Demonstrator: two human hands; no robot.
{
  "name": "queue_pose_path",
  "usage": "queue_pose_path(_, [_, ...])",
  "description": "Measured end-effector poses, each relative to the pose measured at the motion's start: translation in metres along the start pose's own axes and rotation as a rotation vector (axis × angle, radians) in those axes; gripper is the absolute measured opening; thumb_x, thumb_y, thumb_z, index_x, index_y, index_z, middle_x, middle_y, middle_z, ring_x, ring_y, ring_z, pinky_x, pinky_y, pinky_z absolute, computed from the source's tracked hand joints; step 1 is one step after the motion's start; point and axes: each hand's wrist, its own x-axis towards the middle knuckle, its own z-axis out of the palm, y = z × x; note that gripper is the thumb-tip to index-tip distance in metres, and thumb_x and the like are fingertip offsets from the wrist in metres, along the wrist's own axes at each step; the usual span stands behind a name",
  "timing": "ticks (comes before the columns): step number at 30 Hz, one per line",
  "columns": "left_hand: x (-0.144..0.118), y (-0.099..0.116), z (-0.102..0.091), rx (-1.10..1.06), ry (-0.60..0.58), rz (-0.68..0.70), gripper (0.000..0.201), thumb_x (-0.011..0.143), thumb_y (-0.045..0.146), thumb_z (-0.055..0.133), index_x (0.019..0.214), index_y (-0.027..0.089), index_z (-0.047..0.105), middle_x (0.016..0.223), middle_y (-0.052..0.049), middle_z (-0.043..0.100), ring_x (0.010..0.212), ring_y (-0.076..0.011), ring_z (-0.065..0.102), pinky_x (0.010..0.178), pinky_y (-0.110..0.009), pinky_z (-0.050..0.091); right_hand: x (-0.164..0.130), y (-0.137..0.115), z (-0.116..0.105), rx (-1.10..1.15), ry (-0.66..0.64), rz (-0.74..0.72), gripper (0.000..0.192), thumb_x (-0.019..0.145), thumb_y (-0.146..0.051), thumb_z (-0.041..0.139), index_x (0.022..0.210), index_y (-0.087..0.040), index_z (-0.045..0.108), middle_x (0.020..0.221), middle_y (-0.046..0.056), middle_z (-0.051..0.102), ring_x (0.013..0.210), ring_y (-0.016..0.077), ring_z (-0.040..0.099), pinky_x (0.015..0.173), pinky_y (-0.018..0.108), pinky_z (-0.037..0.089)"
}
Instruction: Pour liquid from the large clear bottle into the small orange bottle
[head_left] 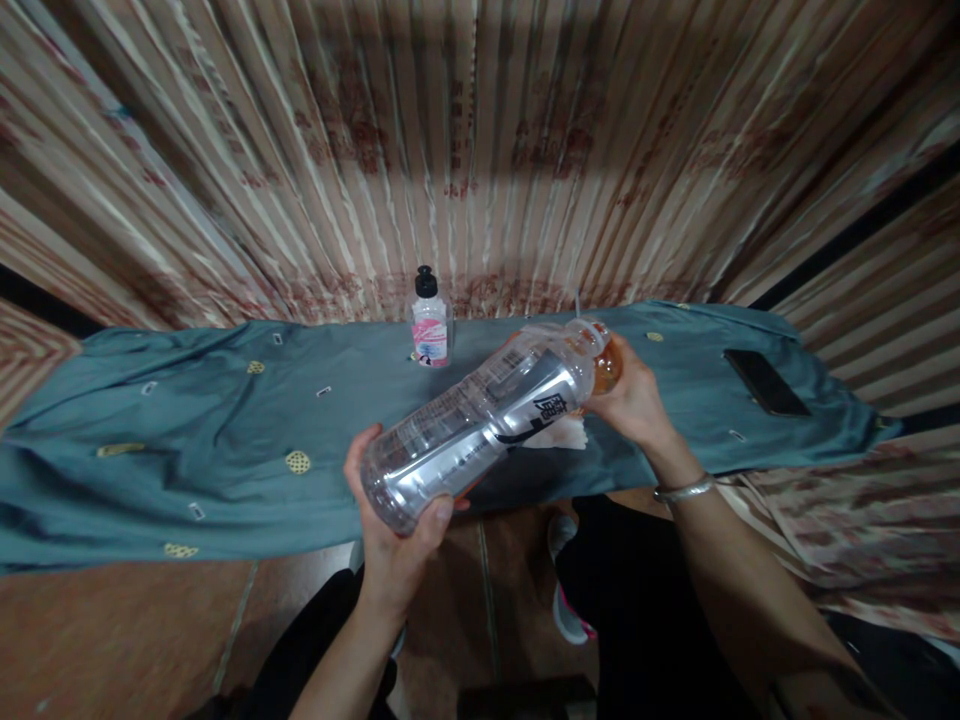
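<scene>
Bottle (480,420) label shows one bold black character.

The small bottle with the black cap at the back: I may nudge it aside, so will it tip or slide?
The small bottle stands upright, narrow and tall, so it would probably tip rather than slide. The wrinkled teal cloth beneath likely catches its base. It looks light.

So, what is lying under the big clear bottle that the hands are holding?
Below the clear bottle a white tissue shows on the blue-green cloth. The bottle covers the tissue's left part.
</scene>
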Motion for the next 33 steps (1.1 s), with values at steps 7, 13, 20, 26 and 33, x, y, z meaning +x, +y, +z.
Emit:
queue_pose_path(7, [-0.004, 0.008, 0.013, -0.022, 0.112, -0.017, 0.085, 0.074, 0.039, 0.090, 0.142, 0.029, 0.040, 0.123, -0.008, 0.061, 0.081, -0.0205, 0.074, 0.056, -0.034, 0.069, 0.000, -0.002, 0.000, -0.020, 0.005, -0.001, 0.089, 0.058, -0.033, 0.087, 0.141, -0.024, 0.055, 0.130, 0.011, 0.076, 0.121, 0.0385, 0.073, 0.109, 0.058, 0.055])
queue_pose_path(13, [-0.004, 0.007, 0.011, 0.002, 0.099, -0.018, 0.085, 0.073, 0.041, 0.090, 0.141, 0.031, 0.041, 0.123, -0.007, 0.060, 0.080, -0.0200, 0.073, 0.055, -0.033, 0.068, 0.000, -0.003, 0.000, -0.008, 0.004, -0.015, 0.087, 0.058, -0.034, 0.087, 0.139, -0.024, 0.056, 0.132, 0.011, 0.075, 0.123, 0.0376, 0.071, 0.111, 0.056, 0.054])
queue_pose_path(20, [-0.005, 0.010, 0.015, -0.021, 0.090, -0.019, 0.086, 0.074, 0.041, 0.090, 0.141, 0.030, 0.038, 0.122, -0.006, 0.060, 0.079, -0.0189, 0.073, 0.057, -0.034, 0.069, -0.001, -0.001, 0.000, -0.003, 0.003, -0.017, 0.088, 0.060, -0.035, 0.087, 0.141, -0.024, 0.056, 0.135, 0.011, 0.073, 0.127, 0.0370, 0.070, 0.114, 0.055, 0.051])
queue_pose_path(26, [-0.006, 0.015, 0.021, -0.020, 0.123, -0.050, 0.088, 0.071, 0.045, 0.091, 0.141, 0.029, 0.039, 0.124, -0.007, 0.059, 0.080, -0.0190, 0.072, 0.057, -0.033, 0.069, 0.000, 0.001, 0.000, -0.005, -0.009, -0.008, 0.089, 0.060, -0.033, 0.088, 0.142, -0.026, 0.056, 0.133, 0.009, 0.075, 0.122, 0.0368, 0.072, 0.111, 0.056, 0.054])
queue_pose_path(33, [-0.003, 0.012, 0.015, -0.019, 0.118, -0.047, 0.085, 0.071, 0.041, 0.091, 0.139, 0.031, 0.040, 0.122, -0.006, 0.060, 0.079, -0.0202, 0.072, 0.056, -0.034, 0.069, -0.001, -0.001, 0.001, -0.013, 0.015, -0.020, 0.088, 0.058, -0.034, 0.088, 0.140, -0.025, 0.057, 0.131, 0.010, 0.076, 0.122, 0.0367, 0.072, 0.111, 0.055, 0.055])
